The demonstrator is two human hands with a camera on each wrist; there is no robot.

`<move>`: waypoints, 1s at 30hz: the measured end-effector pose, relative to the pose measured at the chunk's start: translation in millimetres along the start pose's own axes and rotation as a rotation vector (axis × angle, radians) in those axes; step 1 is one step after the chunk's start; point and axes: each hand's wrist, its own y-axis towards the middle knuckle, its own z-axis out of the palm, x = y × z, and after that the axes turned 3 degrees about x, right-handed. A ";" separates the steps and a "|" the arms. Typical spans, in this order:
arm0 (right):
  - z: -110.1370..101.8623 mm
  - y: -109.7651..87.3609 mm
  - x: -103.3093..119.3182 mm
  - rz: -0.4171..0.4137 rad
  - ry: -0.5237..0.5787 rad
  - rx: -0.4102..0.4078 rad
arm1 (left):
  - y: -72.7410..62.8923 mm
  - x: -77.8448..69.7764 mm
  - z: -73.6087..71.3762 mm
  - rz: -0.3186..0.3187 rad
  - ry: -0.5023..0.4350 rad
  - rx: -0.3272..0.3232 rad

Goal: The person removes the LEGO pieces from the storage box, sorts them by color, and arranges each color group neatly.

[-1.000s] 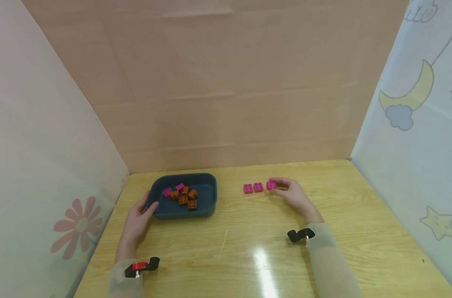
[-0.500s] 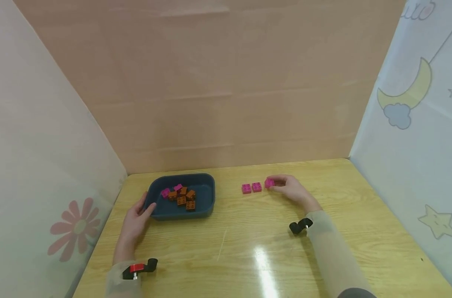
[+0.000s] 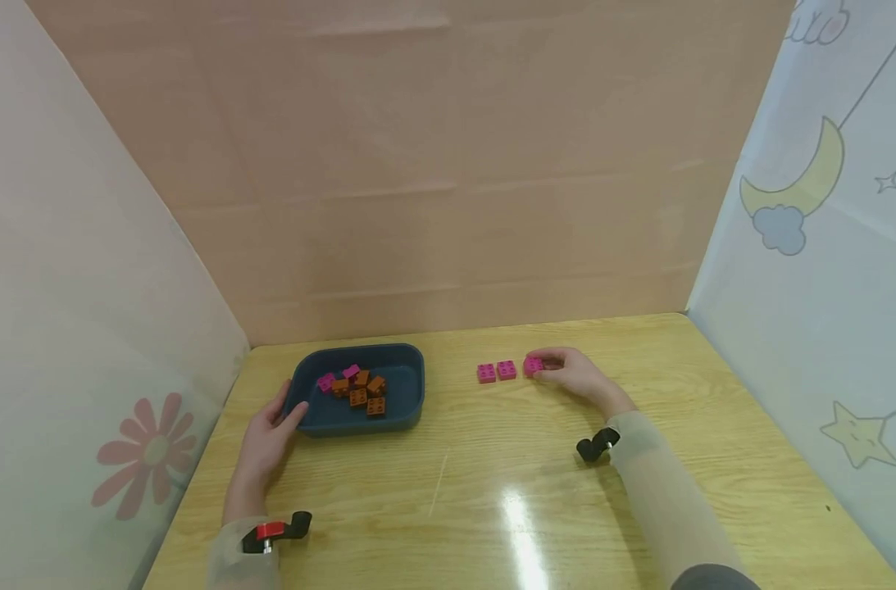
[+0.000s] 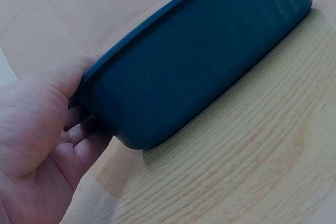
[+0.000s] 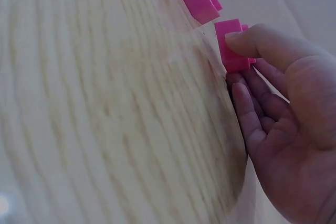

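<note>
My right hand (image 3: 575,374) pinches a pink toy brick (image 5: 229,55) between thumb and fingers, low over the table. To its left, two more pink bricks (image 3: 507,370) sit side by side in a row, with a small gap between them and the held one. My left hand (image 3: 269,430) grips the left end of a dark blue tray (image 3: 407,416), thumb over the rim and fingers against the outer wall. Inside the tray lie several orange bricks (image 3: 375,406) and two pink bricks (image 3: 325,382), loosely heaped.
The wooden table (image 3: 448,508) ends at a brown back wall (image 3: 455,164). White printed side panels stand at left (image 3: 86,246) and right (image 3: 809,311). Each wrist wears a black camera mount.
The view shifts slightly. My right hand moves the pink brick a little nearer the row, narrowing the gap, after a small lift. The left hand keeps its grip on the tray.
</note>
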 end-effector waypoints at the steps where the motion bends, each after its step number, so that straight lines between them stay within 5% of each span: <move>1: -0.4 0.3 0.0 -0.001 -0.001 0.007 | -0.2 -0.5 -0.4 -0.001 -0.002 0.002; 30: -2.8 11.4 5.3 0.022 0.016 0.058 | -0.3 0.7 -0.7 0.021 -0.002 0.004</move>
